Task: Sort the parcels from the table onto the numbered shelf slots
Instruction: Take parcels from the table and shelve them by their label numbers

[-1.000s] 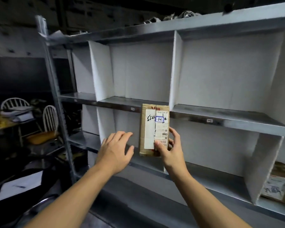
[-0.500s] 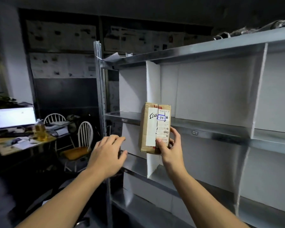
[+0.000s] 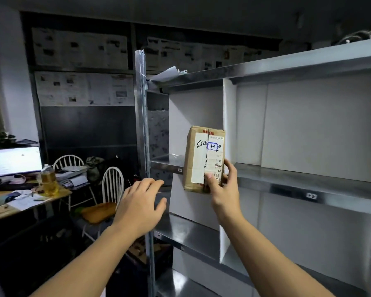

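Note:
A brown cardboard parcel [image 3: 204,156] with a white label, black handwriting and a blue-ringed mark stands upright in the air. My right hand [image 3: 222,189] grips its lower right corner, thumb on the label, fingers behind. The parcel hangs in front of the leftmost slot of the metal shelf [image 3: 287,179], level with the shelf board and its small tag [image 3: 179,170]. My left hand [image 3: 140,204] hovers empty to the lower left of the parcel, fingers loosely spread, palm away from me.
White dividers [image 3: 228,125] split the shelf into slots; another tag [image 3: 311,196] sits further right. The steel upright post [image 3: 141,125] stands just left of my left hand. At the left are a desk [image 3: 19,202] with a monitor, a bottle and two white chairs [image 3: 113,185].
The view has swung left and upward along the shelf. The parcel in my right hand now sits before the leftmost upper slot; my left hand stayed open beside it.

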Tool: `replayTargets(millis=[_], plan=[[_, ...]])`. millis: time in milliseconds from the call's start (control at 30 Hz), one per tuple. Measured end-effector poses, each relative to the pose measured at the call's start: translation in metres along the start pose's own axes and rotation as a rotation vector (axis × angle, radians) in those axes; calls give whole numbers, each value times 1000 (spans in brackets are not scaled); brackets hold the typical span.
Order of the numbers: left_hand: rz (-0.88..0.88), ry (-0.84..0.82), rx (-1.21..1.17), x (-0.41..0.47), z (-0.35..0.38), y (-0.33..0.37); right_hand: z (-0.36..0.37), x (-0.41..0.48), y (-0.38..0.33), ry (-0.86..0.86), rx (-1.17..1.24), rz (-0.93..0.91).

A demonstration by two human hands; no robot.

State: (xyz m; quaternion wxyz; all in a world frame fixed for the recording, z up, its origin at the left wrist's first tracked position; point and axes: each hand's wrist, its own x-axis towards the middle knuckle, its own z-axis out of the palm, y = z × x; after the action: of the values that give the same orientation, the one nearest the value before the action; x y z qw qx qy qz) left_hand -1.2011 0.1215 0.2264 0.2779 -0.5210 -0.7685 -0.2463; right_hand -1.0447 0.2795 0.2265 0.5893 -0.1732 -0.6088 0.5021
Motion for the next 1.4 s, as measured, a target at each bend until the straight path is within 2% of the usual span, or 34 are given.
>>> replayTargets(millis=[467,633,1000,1233,1400], plan=[[53,78,-33,146,86,-106,104,160,76,18,-154,-48],[66,85,-82,181,114,-143,133,185,109,42,-251,-44],[222,54,-219,255,181,-227,204,228,169,192,-532,-8],[376,59,-320,282,207,-247,220,239,189,193,-682,107],[406,37,-360,293,221,-259,230,259,197,222,-711,145]])
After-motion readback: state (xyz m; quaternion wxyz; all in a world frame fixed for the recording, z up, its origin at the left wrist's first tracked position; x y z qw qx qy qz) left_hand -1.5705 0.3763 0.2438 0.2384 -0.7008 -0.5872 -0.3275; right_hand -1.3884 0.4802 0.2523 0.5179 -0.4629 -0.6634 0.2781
